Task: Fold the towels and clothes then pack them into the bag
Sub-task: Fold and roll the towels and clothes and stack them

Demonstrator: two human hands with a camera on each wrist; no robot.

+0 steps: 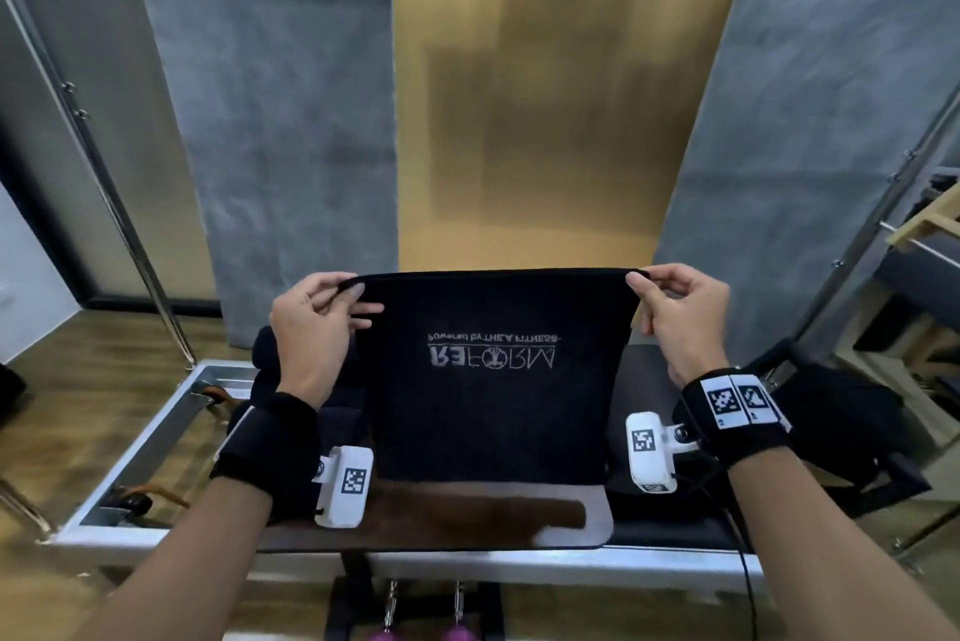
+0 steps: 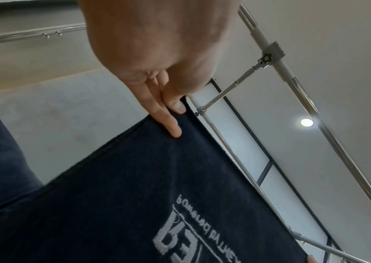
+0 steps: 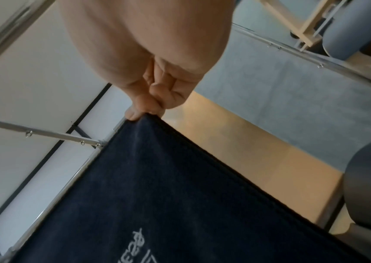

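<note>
A dark navy towel [image 1: 488, 412] with upside-down grey lettering hangs stretched between both hands above the bench. My left hand [image 1: 332, 308] pinches its upper left corner, thumb and fingers on the cloth [image 2: 175, 113]. My right hand [image 1: 654, 292] pinches the upper right corner [image 3: 144, 113]. The towel's lower edge reaches down to a brown and grey mat [image 1: 467, 516] on the bench. More dark folded cloth [image 1: 270, 360] lies behind my left hand. A black bag [image 1: 841, 422] sits at the right of the bench.
The padded bench has a metal frame [image 1: 156, 438] with straps at the left. Slanted metal poles [image 1: 114, 204] rise at both sides. Grey and gold wall panels stand behind. Wooden furniture [image 1: 930, 225] stands at the far right.
</note>
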